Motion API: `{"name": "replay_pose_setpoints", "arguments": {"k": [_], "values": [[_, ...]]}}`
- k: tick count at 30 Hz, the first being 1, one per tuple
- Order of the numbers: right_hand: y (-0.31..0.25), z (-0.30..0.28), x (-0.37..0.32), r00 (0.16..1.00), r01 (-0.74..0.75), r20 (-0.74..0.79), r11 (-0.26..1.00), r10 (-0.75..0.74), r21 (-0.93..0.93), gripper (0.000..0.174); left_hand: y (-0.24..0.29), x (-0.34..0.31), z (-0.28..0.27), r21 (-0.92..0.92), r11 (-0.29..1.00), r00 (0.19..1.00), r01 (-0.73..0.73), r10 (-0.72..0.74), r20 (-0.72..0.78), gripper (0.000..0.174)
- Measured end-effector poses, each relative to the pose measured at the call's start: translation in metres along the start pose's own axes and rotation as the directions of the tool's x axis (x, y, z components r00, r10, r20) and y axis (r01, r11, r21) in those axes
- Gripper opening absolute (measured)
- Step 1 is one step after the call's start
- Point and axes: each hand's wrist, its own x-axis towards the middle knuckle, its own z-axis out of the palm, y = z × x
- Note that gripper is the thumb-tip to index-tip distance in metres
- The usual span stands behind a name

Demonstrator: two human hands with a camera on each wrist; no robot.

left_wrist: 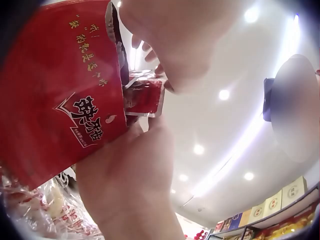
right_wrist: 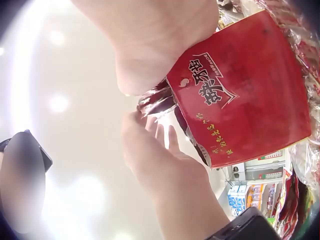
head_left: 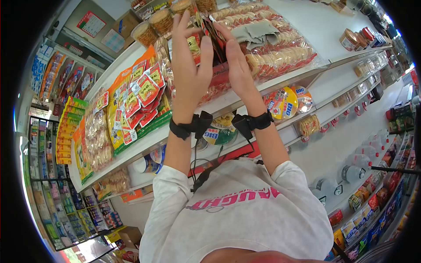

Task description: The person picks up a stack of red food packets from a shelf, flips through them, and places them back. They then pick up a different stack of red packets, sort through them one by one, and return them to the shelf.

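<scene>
A red box with a torn upper edge stands among bagged snacks on the shelf top. Small shiny red packets stick out of its opening. My left hand is on the left of the packets, fingers extended and thumb raised. On their other side, my right hand has its fingers fairly straight and lies against the box and packets. Exact fingertip contact is partly hidden.
Loose red packets lie on orange and yellow bags left of the hands. Bagged round crackers with a grey torn piece are at the right. Jars of crackers stand behind; bowl-shaped tubs sit on the shelf below.
</scene>
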Motion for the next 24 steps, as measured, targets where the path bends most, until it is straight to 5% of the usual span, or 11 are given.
{"name": "replay_pose_setpoints", "arguments": {"k": [3,6,7,10,19,24], "values": [[-0.002,-0.007,0.002,0.998,0.062,0.018,0.996,-0.061,-0.068,0.055,0.018,0.016,0.000,-0.267,0.939,0.974,0.219,-0.195,0.114,0.061],[-0.002,-0.002,0.002,0.997,0.077,0.004,0.994,-0.077,-0.074,0.055,0.024,0.029,-0.018,-0.190,0.938,0.930,0.291,-0.231,0.286,0.073],[-0.002,-0.002,0.001,0.997,0.074,0.006,0.995,-0.074,-0.065,0.055,0.008,0.025,-0.018,-0.110,0.972,0.940,0.207,-0.166,0.298,0.070],[-0.001,-0.002,0.001,0.997,0.076,-0.001,0.995,-0.077,-0.066,0.055,-0.007,0.017,-0.011,-0.060,0.986,0.958,0.158,-0.138,0.251,0.056],[-0.001,0.000,0.004,0.997,0.071,-0.009,0.992,-0.072,-0.102,0.054,-0.008,0.012,-0.003,-0.154,0.952,0.961,0.263,-0.245,0.126,0.053],[-0.006,-0.001,0.002,0.998,0.065,-0.010,0.990,-0.067,-0.127,0.055,-0.019,0.012,-0.002,-0.024,0.981,0.980,0.193,-0.191,0.058,0.041]]}}
